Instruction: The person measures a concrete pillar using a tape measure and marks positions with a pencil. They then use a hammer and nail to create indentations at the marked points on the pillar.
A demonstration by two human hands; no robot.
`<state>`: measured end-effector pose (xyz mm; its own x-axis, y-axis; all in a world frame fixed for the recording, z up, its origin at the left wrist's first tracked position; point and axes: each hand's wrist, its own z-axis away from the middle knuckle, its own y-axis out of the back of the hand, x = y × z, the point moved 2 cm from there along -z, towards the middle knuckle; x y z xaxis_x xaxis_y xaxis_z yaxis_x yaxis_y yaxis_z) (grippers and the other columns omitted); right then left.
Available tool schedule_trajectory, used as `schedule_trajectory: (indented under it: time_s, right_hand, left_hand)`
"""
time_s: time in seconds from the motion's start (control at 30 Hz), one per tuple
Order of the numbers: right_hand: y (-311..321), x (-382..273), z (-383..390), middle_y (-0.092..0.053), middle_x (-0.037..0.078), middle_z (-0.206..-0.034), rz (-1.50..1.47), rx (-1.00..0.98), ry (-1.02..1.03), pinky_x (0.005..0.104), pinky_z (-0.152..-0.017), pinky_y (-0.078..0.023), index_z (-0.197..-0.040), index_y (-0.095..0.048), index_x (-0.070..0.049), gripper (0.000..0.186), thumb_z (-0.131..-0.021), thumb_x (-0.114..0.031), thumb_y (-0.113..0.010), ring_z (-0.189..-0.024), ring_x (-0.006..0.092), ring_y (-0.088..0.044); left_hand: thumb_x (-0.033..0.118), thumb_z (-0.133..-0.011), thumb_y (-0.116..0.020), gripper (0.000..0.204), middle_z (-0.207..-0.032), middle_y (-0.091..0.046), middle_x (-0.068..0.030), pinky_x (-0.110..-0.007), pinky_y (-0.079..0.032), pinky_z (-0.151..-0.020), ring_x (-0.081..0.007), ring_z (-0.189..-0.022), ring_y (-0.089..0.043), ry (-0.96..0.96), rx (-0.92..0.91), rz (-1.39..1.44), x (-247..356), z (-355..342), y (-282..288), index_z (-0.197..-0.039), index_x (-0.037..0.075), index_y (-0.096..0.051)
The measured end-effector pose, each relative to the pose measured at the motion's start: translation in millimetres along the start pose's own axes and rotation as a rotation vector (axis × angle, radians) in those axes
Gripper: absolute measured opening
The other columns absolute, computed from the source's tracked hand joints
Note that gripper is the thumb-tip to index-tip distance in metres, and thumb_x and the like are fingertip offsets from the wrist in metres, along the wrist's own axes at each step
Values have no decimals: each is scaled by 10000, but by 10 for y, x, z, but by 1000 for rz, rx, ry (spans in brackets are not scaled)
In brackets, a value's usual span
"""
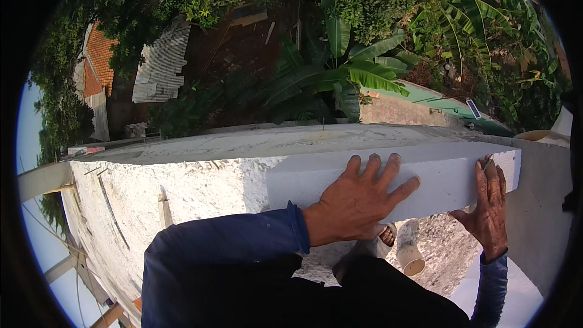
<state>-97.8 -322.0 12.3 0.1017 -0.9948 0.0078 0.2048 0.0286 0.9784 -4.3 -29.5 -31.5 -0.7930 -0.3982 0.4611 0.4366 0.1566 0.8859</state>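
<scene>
The left hand [358, 200] lies flat, fingers spread, on a white block [437, 176] atop the plastered wall [182, 188]. The right hand [489, 206] presses its open palm against the block's end, gripping nothing.

Bright daylight outdoors, sun from the upper right on the banana leaves [364, 73], white block [437, 173] strongly lit and a little washed out, soft shade below it, strong fisheye bending at the rim, black round vignette, picture sharp in the centre
</scene>
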Motion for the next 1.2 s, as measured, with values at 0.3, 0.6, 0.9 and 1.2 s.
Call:
schedule_trajectory:
  time_s: [0.3, 0.6, 0.9, 1.2]
  right_hand:
    - [-68, 47, -170, -437, 228, -1520, 91, -16, 109, 576, -1201, -323, -1545, -363, -80, 1152, -585, -250, -976, -1416, 390, -452]
    - [-9, 9, -223, -441, 175, -1529, 115, -99, 75, 562, -1231, -270, -1557, -360, -126, 1210, -522, -209, -983, -1430, 334, -444]
    - [-40, 73, -122, -458, 154, -1511, 129, -53, 100, 493, -1234, -274, -1575, -369, -122, 1000, -713, -250, -860, -1436, 307, -427]
    - [-108, 119, -103, -466, 181, -1507, 19, 43, 130, 467, -1170, -355, -1567, -386, -119, 1007, -682, -176, -862, -1415, 302, -455]
  left_hand:
    - [536, -800, -794, 829, -1490, -454, -291, -600, -441, -980, -424, -1273, -537, -53, 105, 41, -90, 84, 67, -1490, 176, -507]
    - [9, -825, -623, 554, -1313, -622, -259, -487, -477, -1058, -406, -1195, -621, 591, 625, 414, -1352, 1739, 22, -1370, -47, -542]
    - [497, -947, -581, 657, -1471, -519, -216, -605, -255, -1181, -399, -1421, -416, 197, -91, 314, -1483, 2000, -1672, -1462, 95, -519]
    - [462, -938, -615, 616, -1421, -554, -210, -584, -297, -1146, -393, -1366, -457, 339, -40, 346, -1646, 1864, -1782, -1418, 81, -550]
